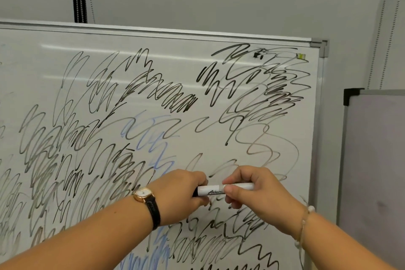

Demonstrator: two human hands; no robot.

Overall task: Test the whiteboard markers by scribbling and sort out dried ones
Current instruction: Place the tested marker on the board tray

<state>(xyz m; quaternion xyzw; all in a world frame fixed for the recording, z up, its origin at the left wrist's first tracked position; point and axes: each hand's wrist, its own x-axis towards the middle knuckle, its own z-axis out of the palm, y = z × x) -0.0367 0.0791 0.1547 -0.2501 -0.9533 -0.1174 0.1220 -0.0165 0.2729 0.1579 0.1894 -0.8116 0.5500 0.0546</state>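
Two forearms are reaching in — the left hand (184, 195) is gripping the black cap end of a white Avanti marker (225, 189), the right hand (252, 193) pinching its barrel — level before the scribble-covered whiteboard's (197, 138) lower right.

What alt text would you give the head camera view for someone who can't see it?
Two hands hold a white marker level before a scribble-covered whiteboard: the left hand grips its black end, the right hand its barrel. Most scribbles are black or grey, a few blue.
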